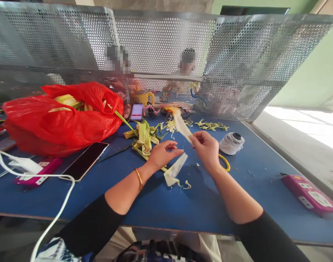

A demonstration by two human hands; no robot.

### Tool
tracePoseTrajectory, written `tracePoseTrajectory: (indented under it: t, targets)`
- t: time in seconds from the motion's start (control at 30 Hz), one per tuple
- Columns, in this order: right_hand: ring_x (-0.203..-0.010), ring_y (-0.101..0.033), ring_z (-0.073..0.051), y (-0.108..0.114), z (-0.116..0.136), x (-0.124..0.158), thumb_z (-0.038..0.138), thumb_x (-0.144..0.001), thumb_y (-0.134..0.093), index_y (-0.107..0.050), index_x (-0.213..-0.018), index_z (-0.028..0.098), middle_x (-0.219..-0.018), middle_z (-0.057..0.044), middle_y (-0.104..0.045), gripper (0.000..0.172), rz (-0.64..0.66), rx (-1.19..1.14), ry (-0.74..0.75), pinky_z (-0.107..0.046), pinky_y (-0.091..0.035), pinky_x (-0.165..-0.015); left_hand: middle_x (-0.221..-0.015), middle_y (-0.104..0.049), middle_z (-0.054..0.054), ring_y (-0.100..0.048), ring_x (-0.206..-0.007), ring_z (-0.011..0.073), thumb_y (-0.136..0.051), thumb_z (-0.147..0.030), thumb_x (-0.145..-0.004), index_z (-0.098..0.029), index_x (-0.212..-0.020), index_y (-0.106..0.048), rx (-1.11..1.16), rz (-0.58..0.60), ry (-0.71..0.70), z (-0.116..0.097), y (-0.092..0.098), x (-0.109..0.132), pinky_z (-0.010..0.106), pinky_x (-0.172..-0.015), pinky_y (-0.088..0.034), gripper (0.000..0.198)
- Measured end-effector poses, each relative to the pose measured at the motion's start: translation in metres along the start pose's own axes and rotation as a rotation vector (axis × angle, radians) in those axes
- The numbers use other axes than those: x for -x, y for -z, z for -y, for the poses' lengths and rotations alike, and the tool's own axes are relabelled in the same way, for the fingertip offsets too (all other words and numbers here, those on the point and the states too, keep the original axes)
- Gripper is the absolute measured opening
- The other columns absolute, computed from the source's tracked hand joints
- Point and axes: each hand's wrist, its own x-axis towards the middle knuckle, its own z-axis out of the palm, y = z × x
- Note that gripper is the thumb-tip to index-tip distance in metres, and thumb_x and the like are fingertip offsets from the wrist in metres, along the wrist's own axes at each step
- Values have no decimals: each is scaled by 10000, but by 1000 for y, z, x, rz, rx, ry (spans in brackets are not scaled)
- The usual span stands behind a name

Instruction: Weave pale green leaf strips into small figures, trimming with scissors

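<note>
My right hand (206, 147) pinches the lower end of a long, pale husk strip (182, 125), which stretches up and away over the table. My left hand (163, 155), wearing a gold bangle, is beside it with thumb stretched out and fingers partly curled; I see nothing between them. Just below that thumb is another pale husk strip (175, 172), bent and curled at its end. Left of the hands lies a heap of green and yellowish husks (145, 136). Beyond them are small pale husk scraps (173, 126).
A red plastic bag (65, 122) of husks stands at left, near a phone (86, 160) and a white cable (69, 198). At right are a white thread spool (232, 143), a yellow ring (225, 162) and a magenta box (309, 193). People sit behind the perforated metal screen (161, 40).
</note>
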Motion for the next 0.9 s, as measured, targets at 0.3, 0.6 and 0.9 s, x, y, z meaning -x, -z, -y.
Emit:
tracePoseTrajectory:
  t: [0.3, 0.6, 0.9]
  targets:
    - [-548, -495, -137, -24, 5, 29, 402, -821, -564, -584, -733, 235, -609, 14, -606, 189, 214, 166, 69, -265, -340, -557, -641, -684, 32, -636, -589, 144, -756, -315, -668, -151, -679, -665, 382, -142, 281, -9, -7, 5, 238, -558, -488, 187]
    - [-585, -537, -150, -22, 4, 26, 351, -794, -566, -605, -693, 221, -608, 8, -611, 169, 230, -47, 38, -280, -398, -600, -532, -635, 11, -571, -479, 105, -707, -216, -696, -143, -624, -642, 394, -229, 300, -14, -1, 3, 205, -498, -459, 121]
    - [-629, -589, -169, -11, -4, 13, 330, -863, -506, -583, -761, 235, -654, -3, -631, 159, -49, -1, 148, -291, -450, -647, -495, -598, -3, -554, -451, 98, -701, -222, -686, -151, -596, -597, 380, -337, 298, -13, 6, -3, 188, -461, -429, 156]
